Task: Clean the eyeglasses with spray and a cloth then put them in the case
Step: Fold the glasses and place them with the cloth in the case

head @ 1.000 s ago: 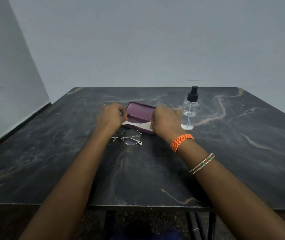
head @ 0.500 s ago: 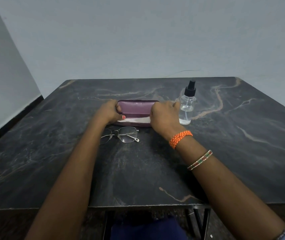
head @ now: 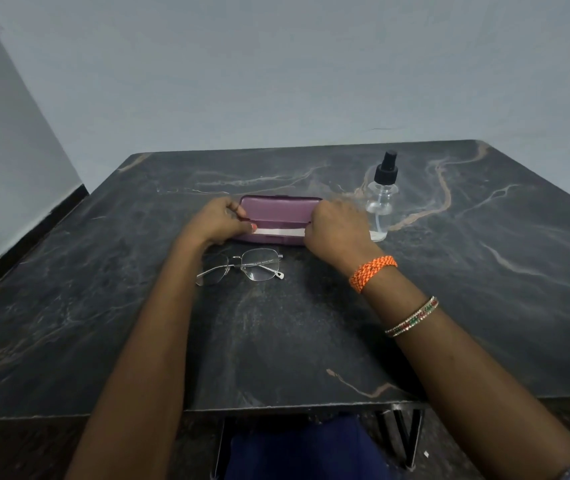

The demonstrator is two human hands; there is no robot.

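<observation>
Both hands, left hand [head: 219, 220] and right hand [head: 337, 230], are gripping the purple case [head: 278, 216] ends, fingers curled; white cloth [head: 278, 232] is showing; wire-rimmed eyeglasses [head: 242, 266] are lying at 6 o'clock.

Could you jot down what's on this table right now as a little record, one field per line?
surface: dark marbled table
case: purple eyeglass case, lid slightly open, white strip showing in the gap
left hand: grips the case's left end
right hand: grips the case's right end
eyeglasses: lying on the table, nearer the person than the case, untouched
spray bottle: upright, right of the case
wrist: orange band
</observation>
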